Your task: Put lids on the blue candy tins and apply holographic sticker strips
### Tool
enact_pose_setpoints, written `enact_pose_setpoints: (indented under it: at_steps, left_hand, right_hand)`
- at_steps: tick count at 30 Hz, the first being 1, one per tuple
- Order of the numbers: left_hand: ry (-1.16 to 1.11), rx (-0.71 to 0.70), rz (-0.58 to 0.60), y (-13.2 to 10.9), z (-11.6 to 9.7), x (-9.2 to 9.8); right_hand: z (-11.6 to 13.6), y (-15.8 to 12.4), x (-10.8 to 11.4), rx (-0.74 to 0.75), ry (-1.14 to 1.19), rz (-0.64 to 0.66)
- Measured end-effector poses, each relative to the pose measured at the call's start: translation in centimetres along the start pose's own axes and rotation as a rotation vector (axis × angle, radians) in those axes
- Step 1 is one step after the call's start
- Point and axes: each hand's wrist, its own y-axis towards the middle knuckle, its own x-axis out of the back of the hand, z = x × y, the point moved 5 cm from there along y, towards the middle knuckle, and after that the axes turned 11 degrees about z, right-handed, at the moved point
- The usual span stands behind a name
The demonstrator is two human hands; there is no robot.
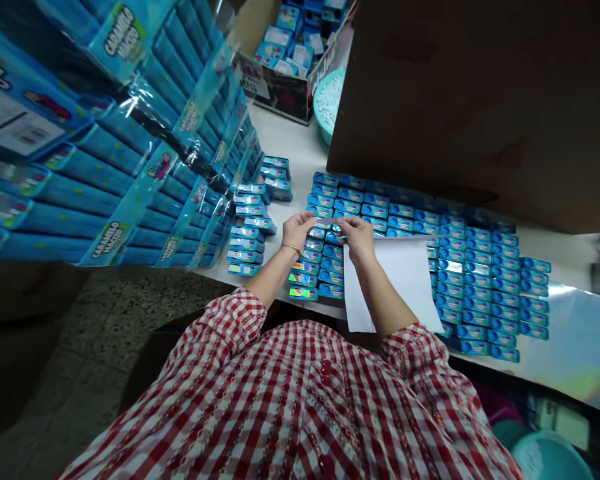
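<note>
My left hand [298,231] and my right hand [357,237] are close together over rows of small blue boxes [450,277]. Between the pinched fingers of both hands a thin pale strip [326,222] is stretched level; its material is too small to tell. Under my right forearm a white sheet of paper [405,280] lies over some of the boxes and hangs past the table's front edge. To the left of my left hand, more small blue boxes [245,252] stand in short rows.
Tall stacks of film-wrapped blue packs [180,193] rise at left. Behind are an open carton [280,90] of blue boxes and a turquoise basin [322,123] of small white pieces. A large brown board or box [470,107] borders the back right. A shiny sheet [570,340] covers the right end.
</note>
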Motion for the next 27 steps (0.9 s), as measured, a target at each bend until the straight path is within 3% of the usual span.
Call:
enact_pose_setpoints:
  at_steps: [5,10,19,27]
  left_hand:
    - [0.083,-0.009,-0.021,3.0,0.0,3.4]
    - [0.243,0.003,-0.018,5.5,0.7,5.0]
    - [0.251,-0.011,-0.021,8.6,1.4,4.5]
    - [0.276,0.051,-0.039,9.8,2.9,4.2]
  right_hand:
    - [-1.6,1.3,-3.0,0.095,-0.338,-0.200]
    - [-2.9,2.3,-5.2,0.086,-0.570,-0.279]
    - [-2.7,4.9,-5.0,0.053,-0.720,-0.272]
    - [-2.5,6.5,-5.5,-0.139,-0.971,-0.205]
